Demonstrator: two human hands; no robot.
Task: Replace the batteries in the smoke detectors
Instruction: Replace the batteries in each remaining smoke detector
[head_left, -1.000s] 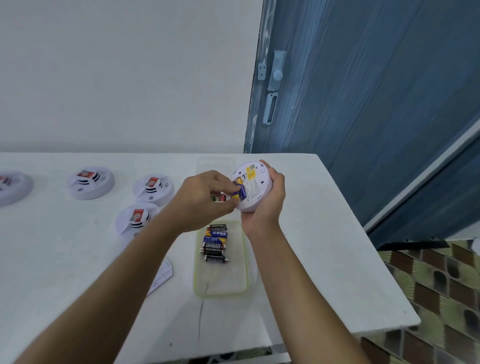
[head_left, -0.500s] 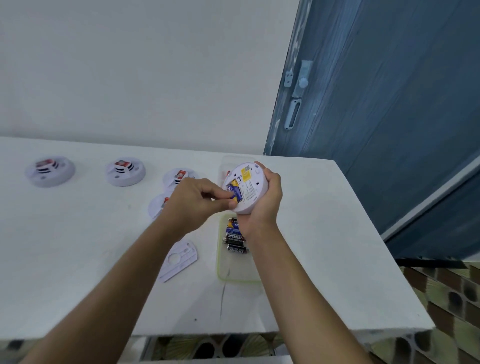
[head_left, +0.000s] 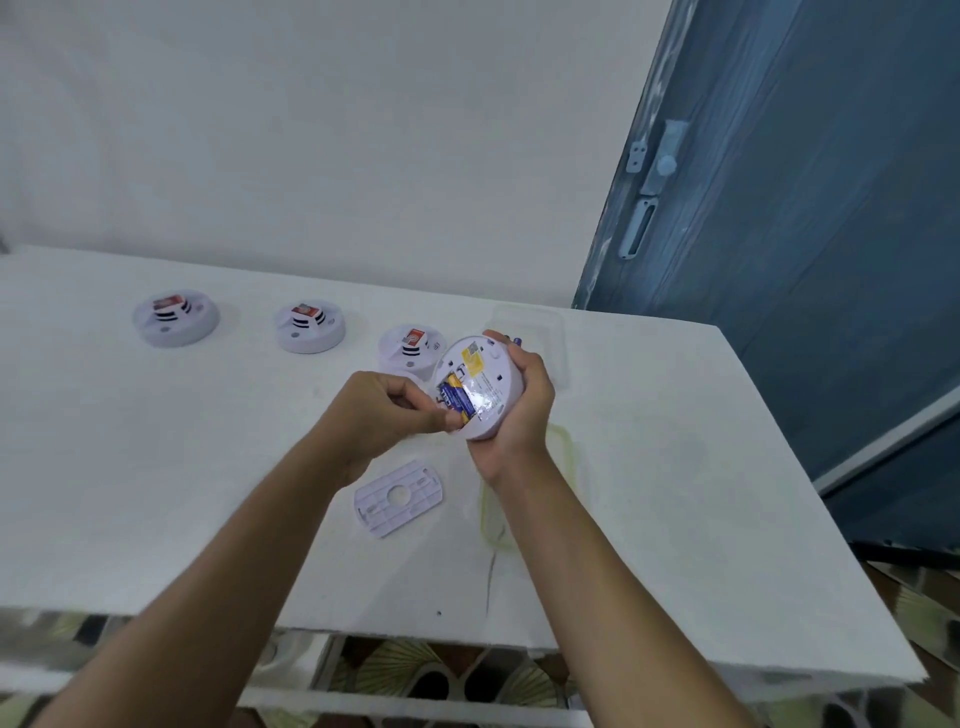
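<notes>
Right hand (head_left: 522, 410) grips white round detector (head_left: 480, 387), back up; left hand (head_left: 382, 415) pinches blue battery (head_left: 457, 400) in bay.

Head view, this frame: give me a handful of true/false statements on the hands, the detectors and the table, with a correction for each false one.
1. The right hand holds a smoke detector with its back facing the camera. True.
2. The left hand rests flat on the table. False: it is raised, its fingertips at the blue battery in the held detector.
3. Three other detectors sit on the table behind the hands. True.
4. The mounting plate is clipped onto the held detector. False: it lies loose on the table below the hands.
5. The door at right is red. False: it is blue.
</notes>
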